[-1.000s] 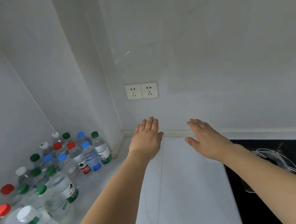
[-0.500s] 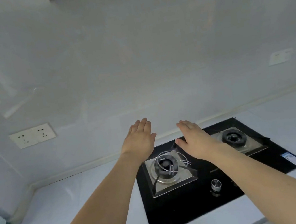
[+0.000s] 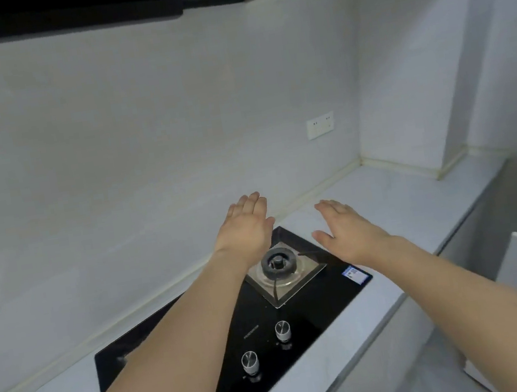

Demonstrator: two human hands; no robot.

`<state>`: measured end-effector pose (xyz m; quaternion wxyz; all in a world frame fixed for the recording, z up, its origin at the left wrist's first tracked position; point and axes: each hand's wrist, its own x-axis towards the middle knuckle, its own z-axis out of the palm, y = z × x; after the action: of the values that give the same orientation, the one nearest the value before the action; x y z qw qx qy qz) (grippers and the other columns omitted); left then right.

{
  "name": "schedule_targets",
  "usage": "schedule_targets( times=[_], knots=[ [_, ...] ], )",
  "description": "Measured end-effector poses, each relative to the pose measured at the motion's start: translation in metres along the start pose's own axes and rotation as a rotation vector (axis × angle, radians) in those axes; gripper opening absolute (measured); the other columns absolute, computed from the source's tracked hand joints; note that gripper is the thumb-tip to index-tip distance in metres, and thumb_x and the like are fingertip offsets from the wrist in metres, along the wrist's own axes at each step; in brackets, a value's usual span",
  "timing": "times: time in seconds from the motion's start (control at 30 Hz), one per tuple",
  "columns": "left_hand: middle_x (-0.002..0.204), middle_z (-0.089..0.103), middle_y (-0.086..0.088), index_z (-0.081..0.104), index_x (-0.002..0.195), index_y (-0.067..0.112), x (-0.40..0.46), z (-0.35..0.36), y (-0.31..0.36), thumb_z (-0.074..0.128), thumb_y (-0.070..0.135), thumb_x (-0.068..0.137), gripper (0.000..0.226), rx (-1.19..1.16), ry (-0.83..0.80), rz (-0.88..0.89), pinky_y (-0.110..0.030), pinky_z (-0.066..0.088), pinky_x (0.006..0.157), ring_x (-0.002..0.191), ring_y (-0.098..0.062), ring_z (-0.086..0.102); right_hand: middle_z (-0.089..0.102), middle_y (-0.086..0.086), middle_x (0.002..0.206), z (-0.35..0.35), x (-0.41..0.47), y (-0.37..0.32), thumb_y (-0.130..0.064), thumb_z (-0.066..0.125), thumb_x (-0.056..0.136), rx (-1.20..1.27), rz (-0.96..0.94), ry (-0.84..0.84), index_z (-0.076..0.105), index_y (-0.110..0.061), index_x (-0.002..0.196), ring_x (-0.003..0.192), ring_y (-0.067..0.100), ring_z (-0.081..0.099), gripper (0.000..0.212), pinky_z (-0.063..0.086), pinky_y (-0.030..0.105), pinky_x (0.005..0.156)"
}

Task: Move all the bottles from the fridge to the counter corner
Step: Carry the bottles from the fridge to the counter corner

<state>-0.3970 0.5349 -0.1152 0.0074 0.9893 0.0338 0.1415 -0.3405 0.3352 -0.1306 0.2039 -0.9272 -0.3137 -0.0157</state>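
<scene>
No bottles are in view now; the one at the left edge half a second ago has gone. The left hand and right hand, fingers straight and holding nothing, hover over the black hob on the pale surface. The hob's writing is too small to read.

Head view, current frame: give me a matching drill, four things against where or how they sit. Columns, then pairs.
Things:
1. left hand
2. right hand
3. knobs
4. socket

Places or states:
A. on the back wall, right of the stove
B. open, above the burner
C. stove's front edge
D. open, over the stove's right end

Pairs: 1-B, 2-D, 3-C, 4-A
</scene>
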Motion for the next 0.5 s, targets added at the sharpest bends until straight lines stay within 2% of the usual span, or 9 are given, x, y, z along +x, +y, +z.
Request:
schedule_targets(
  times=[0.3,0.5],
  knots=[
    [0.159,0.017,-0.009,0.022,0.15,0.008,0.068,0.019,0.123,0.027,0.032,0.105,0.051,-0.051,0.032,0.243,-0.035,0.007,0.119,0.146,-0.026,0.013,0.015,0.007,0.159,-0.05,-0.045,0.111,-0.037,0.039,0.101,-0.038,0.22,0.071,0.015,-0.009,0.152,0.147,0.021,0.011,0.063,0.009,0.031,0.118],
    [0.157,0.022,-0.01,0.028,0.147,0.008,0.099,0.03,0.185,0.03,0.031,0.104,0.049,-0.123,0.041,0.367,-0.032,0.014,0.116,0.143,-0.026,0.02,0.013,0.005,0.16,-0.074,-0.069,0.168,-0.038,0.038,0.101,-0.041,0.351,0.115,0.015,-0.012,0.152,0.147,0.021,0.01,0.062,0.011,0.033,0.118]
  ],
)
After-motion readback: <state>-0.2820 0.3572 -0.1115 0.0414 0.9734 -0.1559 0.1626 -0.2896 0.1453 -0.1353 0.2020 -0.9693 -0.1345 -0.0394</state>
